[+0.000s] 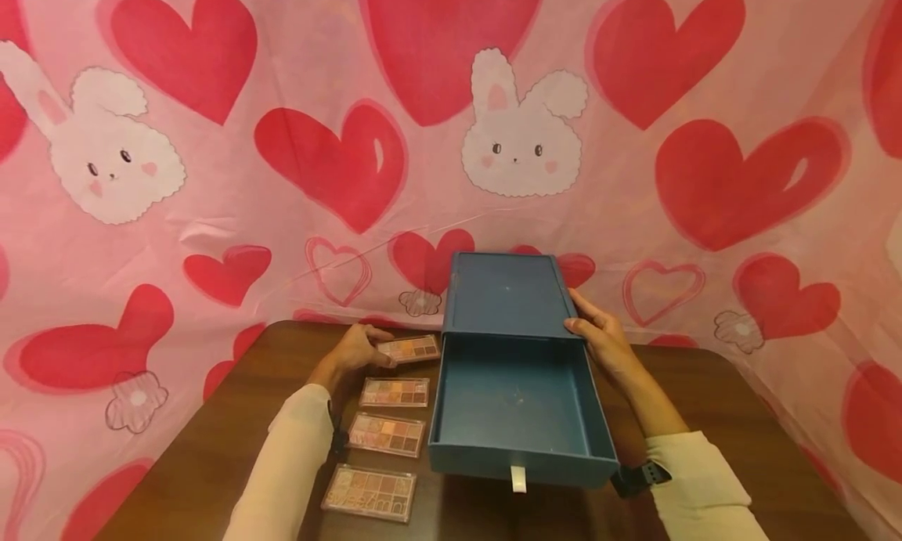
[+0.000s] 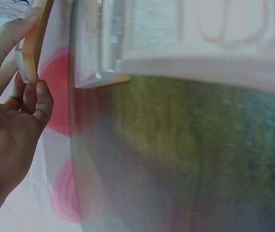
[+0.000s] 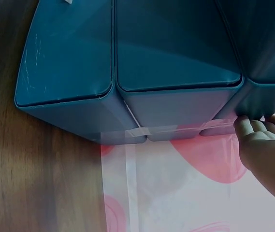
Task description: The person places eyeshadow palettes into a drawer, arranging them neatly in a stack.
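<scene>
My left hand pinches an eyeshadow palette by its left end, thumb on one side and fingers on the other. In the left wrist view that palette appears edge-on in the left hand. Three more palettes lie in a column nearer me: one, another, and the nearest. To their right stands a blue drawer unit, its top drawer pulled out. My right hand rests against the unit's right side, thumb on the top edge, fingers extended along the side.
Everything stands on a brown wooden table. Behind it hangs a pink cloth with hearts and rabbits. A white pull tab sticks out from the drawer's front. In the right wrist view, the unit's stacked blue drawers fill the upper part.
</scene>
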The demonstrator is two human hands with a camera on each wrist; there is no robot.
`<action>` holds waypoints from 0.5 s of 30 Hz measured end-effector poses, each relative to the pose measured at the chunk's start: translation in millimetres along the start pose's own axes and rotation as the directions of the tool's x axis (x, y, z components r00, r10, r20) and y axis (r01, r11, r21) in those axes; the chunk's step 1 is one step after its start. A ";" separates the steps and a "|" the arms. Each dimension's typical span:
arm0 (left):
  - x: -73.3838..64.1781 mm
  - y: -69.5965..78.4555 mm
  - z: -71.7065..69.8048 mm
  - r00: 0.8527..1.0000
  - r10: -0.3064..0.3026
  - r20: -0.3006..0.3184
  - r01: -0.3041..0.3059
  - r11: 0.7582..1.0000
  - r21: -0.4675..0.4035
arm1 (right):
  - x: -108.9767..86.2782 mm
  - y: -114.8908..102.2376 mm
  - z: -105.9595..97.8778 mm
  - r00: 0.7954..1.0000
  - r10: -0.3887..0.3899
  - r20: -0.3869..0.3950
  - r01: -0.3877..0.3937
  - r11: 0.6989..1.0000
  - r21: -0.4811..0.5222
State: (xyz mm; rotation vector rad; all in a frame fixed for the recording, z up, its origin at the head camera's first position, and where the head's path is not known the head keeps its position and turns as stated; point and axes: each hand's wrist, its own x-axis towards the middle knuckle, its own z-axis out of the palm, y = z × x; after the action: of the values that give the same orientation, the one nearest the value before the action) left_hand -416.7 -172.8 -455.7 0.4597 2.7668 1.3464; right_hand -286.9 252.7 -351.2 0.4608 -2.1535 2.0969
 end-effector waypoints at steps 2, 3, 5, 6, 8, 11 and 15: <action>1.0 4.0 -2.1 1.000 0.017 -0.001 -0.017 1.000 -0.013 | -1.0 0.1 -0.3 1.000 -0.001 -0.007 0.001 1.000 -0.006; 1.5 6.1 -3.3 1.000 0.025 0.000 -0.025 0.999 -0.021 | -1.3 0.1 -0.6 1.000 -0.003 -0.011 0.003 1.000 -0.010; 2.0 9.8 -5.5 0.999 0.036 0.004 -0.036 0.998 -0.041 | -1.3 0.5 -1.4 1.000 -0.007 -0.012 0.006 1.000 -0.012; 2.2 11.2 -6.5 0.999 0.037 0.002 -0.037 0.998 -0.054 | -1.1 0.6 -1.7 1.000 -0.009 -0.012 0.009 1.000 -0.013; 1.5 13.4 -8.6 0.999 0.033 0.001 -0.033 0.996 -0.080 | -0.3 0.8 -1.8 1.000 -0.012 -0.009 0.012 1.000 -0.016; -0.5 15.1 -11.9 1.000 0.021 0.002 -0.021 0.992 -0.124 | 0.7 1.7 -1.8 1.000 -0.007 -0.004 0.007 1.000 -0.019; -2.8 17.9 -16.9 0.999 0.032 0.017 -0.029 0.989 -0.148 | 1.1 1.9 -1.3 1.000 0.000 -0.003 0.000 1.000 -0.018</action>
State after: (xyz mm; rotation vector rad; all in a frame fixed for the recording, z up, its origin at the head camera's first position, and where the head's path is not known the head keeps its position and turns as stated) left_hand -412.2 -176.1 -431.5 0.5064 2.6304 1.5317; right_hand -288.7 253.9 -352.7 0.4547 -2.1693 2.0746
